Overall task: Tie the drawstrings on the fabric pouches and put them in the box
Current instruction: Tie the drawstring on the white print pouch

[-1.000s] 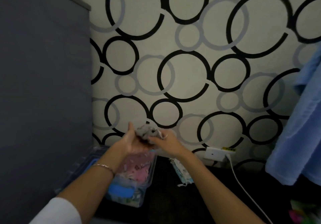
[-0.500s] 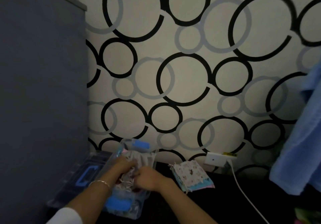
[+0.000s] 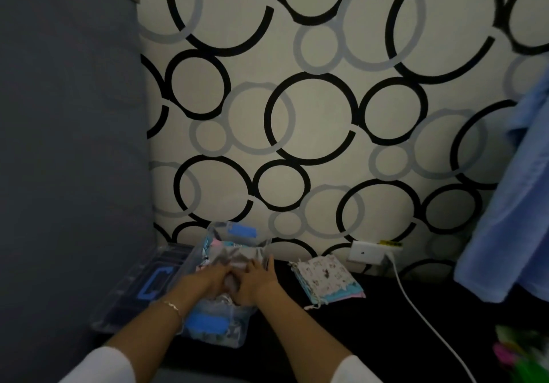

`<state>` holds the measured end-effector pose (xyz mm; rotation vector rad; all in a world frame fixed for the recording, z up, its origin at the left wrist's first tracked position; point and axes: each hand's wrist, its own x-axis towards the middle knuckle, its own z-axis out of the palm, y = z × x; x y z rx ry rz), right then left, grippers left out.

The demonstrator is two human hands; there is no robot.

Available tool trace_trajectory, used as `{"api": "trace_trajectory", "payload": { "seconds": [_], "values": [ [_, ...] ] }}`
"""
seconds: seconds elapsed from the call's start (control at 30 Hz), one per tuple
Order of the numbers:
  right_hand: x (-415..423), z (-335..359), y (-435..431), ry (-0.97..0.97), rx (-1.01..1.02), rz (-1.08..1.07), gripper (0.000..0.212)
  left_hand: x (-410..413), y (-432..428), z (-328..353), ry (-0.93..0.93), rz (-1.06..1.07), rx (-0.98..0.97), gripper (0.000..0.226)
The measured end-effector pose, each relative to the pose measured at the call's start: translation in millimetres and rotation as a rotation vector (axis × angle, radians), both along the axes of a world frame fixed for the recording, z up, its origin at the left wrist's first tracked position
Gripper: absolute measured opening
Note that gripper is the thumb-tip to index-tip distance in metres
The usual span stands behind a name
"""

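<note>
White sleeves end above both forearms; a thin metal bracelet [image 3: 173, 306] circles the wrist behind the left hand [image 3: 209, 278].

No text, label or number is legible anywhere here.

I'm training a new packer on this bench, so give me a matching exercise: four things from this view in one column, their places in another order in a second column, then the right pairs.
Things:
1. clear box
2. stack of pouches
3. box lid
4. white cable

Places:
A. flat on the table, left of the box
B. under both hands, pouches inside
C. running from the wall socket toward the near right
D. on the dark table, right of the box

Pairs: 1-B, 2-D, 3-A, 4-C
</note>
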<state>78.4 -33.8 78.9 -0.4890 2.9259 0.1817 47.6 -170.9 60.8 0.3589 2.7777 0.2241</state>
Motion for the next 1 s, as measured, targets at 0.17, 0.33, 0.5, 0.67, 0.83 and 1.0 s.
{"api": "trace_trajectory", "payload": {
  "seconds": [0.17, 0.33, 0.5, 0.67, 0.83, 1.0],
  "values": [
    [-11, -3, 9, 0.032, -0.164, -0.009, 0.068, -2, -3, -6, 0.145, -0.153, -0.077, 0.045],
    [-32, -39, 93, 0.435, -0.507, -0.362, 0.025, -8, -3, -2, 0.238, 0.116, 0.326, 0.036],
    [-29, -95, 164, -0.125, -0.309, -0.594, 0.071, -3, 26, 12, 0.336, 0.106, 0.434, 0.022],
    [-13, -117, 172, -0.129, -0.271, -0.521, 0.066, -5, 42, 13, 0.337, 0.082, 0.466, 0.028],
    [-6, -112, 155, -0.009, -0.390, -0.556, 0.053, -8, 49, 12, 0.334, 0.095, 0.482, 0.031],
    [-2, -109, 141, -0.144, -0.341, -0.599, 0.047, -2, 63, 14, 0.354, 0.110, 0.482, 0.024]
  ]
}}
